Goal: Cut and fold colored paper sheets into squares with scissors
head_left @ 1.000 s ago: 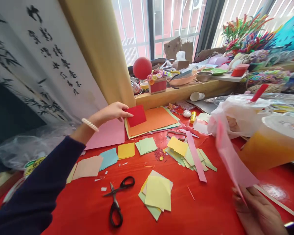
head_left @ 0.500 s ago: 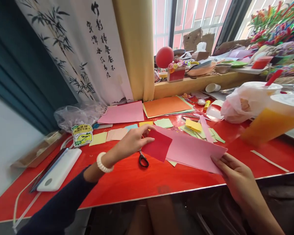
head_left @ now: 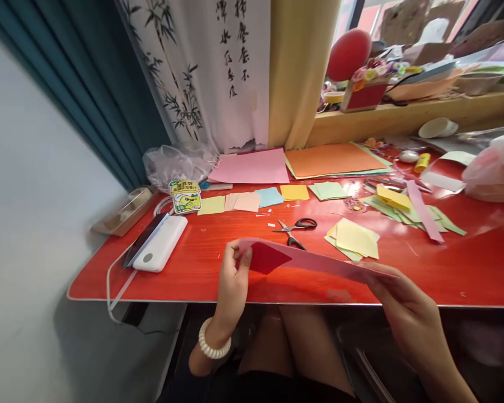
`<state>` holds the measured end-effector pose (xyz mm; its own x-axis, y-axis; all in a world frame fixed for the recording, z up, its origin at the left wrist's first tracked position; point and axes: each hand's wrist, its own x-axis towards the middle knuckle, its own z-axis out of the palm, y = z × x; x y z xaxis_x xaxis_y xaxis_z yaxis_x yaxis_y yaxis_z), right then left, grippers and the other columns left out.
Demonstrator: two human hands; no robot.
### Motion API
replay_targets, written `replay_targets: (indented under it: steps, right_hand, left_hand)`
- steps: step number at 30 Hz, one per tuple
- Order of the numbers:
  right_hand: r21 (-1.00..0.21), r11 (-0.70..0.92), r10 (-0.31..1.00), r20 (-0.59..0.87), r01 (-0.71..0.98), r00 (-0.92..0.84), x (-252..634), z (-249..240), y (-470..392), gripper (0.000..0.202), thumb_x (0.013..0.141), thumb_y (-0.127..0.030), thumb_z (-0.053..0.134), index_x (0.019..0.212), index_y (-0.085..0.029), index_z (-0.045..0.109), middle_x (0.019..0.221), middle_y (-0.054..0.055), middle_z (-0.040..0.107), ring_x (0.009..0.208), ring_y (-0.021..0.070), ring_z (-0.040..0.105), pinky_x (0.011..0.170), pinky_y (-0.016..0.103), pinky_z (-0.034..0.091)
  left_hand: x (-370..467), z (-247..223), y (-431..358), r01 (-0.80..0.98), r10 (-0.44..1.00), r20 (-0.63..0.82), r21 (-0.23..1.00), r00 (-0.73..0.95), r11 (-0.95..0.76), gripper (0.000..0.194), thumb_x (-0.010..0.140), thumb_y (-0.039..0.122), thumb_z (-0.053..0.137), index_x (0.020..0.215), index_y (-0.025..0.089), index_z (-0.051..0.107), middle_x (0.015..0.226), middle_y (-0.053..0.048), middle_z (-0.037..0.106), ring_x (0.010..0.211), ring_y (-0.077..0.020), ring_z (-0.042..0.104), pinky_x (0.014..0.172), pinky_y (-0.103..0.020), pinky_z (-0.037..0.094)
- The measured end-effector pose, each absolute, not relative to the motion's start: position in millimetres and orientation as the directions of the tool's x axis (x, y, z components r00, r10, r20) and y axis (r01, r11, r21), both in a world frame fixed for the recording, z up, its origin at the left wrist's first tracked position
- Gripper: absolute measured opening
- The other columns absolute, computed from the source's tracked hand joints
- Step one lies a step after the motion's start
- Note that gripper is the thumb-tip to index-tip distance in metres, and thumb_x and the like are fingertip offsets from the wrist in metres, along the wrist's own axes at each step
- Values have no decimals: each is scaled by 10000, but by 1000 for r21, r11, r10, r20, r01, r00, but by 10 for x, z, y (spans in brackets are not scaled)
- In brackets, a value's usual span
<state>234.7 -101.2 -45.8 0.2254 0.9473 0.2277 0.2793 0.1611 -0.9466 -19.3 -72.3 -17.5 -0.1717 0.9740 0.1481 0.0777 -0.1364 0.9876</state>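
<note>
A strip of pink paper (head_left: 319, 263) is stretched between my two hands above the table's front edge, tilted so that it shows narrow. My left hand (head_left: 234, 277) pinches its left end, thumb on top, together with a dark red paper piece (head_left: 269, 257) lying against the pink. At the other end my right hand (head_left: 407, 308) grips the pink paper between thumb and fingers. Just beyond the paper lie black-handled scissors (head_left: 294, 226), blades apart and pointing left. To their right is a small stack of pale yellow paper squares (head_left: 355, 238).
Coloured paper squares (head_left: 247, 201) form a row behind the scissors. Orange sheets (head_left: 331, 159) and a pink sheet (head_left: 252, 167) lie at the back. A white power bank (head_left: 162, 246) with cables sits left. Paper scraps (head_left: 403, 207) and a plastic bag (head_left: 495, 168) are at right.
My left hand has moved down and in to the left end of the pink paper, bringing the red piece against it. The paper is now tilted flatter, and the view has turned left and down.
</note>
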Motion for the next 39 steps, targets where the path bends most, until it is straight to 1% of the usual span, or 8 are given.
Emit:
replay_targets:
  steps: [3,7,13,18,24,29,34,39]
  right_hand:
    - [-947,161,965,211,279,159,2262,-509,-989,202,841,-360,599,1035,-326,645,1104,-13,660,1106,233,582,985,358,455]
    - [-961,118,977,158,252,145,2250,-543,-938,295,845,-382,593,1131,-310,592,1166,-6,634,1133,229,563,1008,362,431]
    - [-934,71,964,155,351,218,2253,-536,-901,199,816,-436,596,885,-260,658,875,3,701,870,236,649,786,337,533]
    - [-913,98,947,208,396,246,2295,-550,-908,147,830,-395,592,899,-285,663,885,-15,705,854,220,646,776,322,520]
    - [-911,119,928,243,395,281,2363,-523,-930,142,841,-377,592,932,-293,662,926,-10,686,911,222,632,852,341,502]
    - [-935,103,936,206,340,286,2395,-511,-924,185,809,-394,627,949,-276,651,927,5,685,910,226,635,844,344,516]
    - [-963,74,942,153,259,299,2422,-568,-908,210,792,-397,647,956,-265,644,965,13,679,933,226,625,863,361,510]
    - [-967,45,934,130,250,332,2416,-577,-903,188,785,-403,657,900,-255,644,910,11,660,907,210,614,842,340,511]
  left_hand:
    - [-310,-236,-805,123,977,138,985,-164,-119,145,890,323,527,1006,240,504,1124,-45,606,1139,-192,549,973,-326,430]
    - [-436,-322,-789,138,989,132,983,-72,-121,262,847,298,590,1084,248,492,1186,-52,583,1187,-200,519,1033,-353,390]
    - [-443,-384,-706,261,995,94,961,-15,-87,549,785,384,666,1262,291,411,1160,-50,577,1082,-218,563,970,-390,424]
    - [-391,-312,-677,348,998,49,937,-32,-35,448,811,436,620,1204,299,455,962,-20,646,867,-207,624,780,-354,496]
    - [-406,-315,-652,238,994,76,967,80,-93,342,864,356,574,1176,274,460,1065,-32,664,1026,-190,614,905,-330,469]
    - [-417,-333,-642,188,983,70,977,168,-102,309,854,351,592,1126,243,494,1076,-29,652,1039,-190,609,887,-313,490]
    - [-421,-308,-638,299,984,63,948,166,-111,198,874,381,555,929,193,579,897,-20,684,863,-177,648,738,-262,508]
    - [-454,-322,-645,396,984,92,906,154,-147,220,891,369,522,933,169,603,793,-27,671,779,-184,641,675,-268,496]
